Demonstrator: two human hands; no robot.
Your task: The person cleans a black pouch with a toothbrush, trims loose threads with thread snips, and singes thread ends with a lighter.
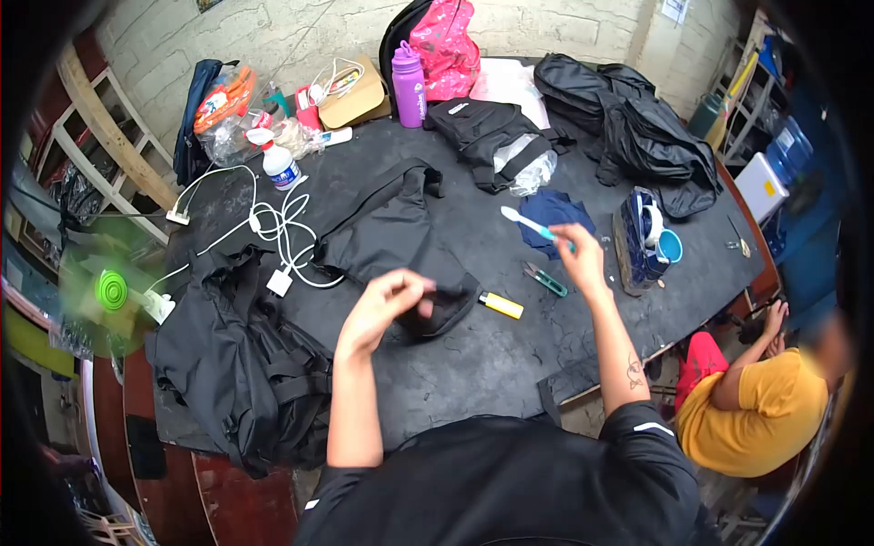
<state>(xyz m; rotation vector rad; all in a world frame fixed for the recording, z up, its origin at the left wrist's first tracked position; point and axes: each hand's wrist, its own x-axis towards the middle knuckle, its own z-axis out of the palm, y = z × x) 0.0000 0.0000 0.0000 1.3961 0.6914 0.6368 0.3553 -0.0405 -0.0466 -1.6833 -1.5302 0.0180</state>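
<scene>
My right hand [580,257] is closed on a white and teal toothbrush [528,223], which points up and left over a dark blue cloth [569,211]. My left hand [387,309] has its fingers curled together over the near end of a black fabric bag [391,237]. Whatever its fingertips pinch, if anything, is too small or blurred to make out. Between the hands lie a yellow lighter [502,305] and small green-handled thread snips [546,279], neither touched by a hand.
Another black bag [246,355] lies at the left, near a tangled white cable [282,223]. A white bottle [279,166], purple bottle [409,86] and more black bags [637,127] line the back. At right are a tape roll [653,223] and a seated person [765,400].
</scene>
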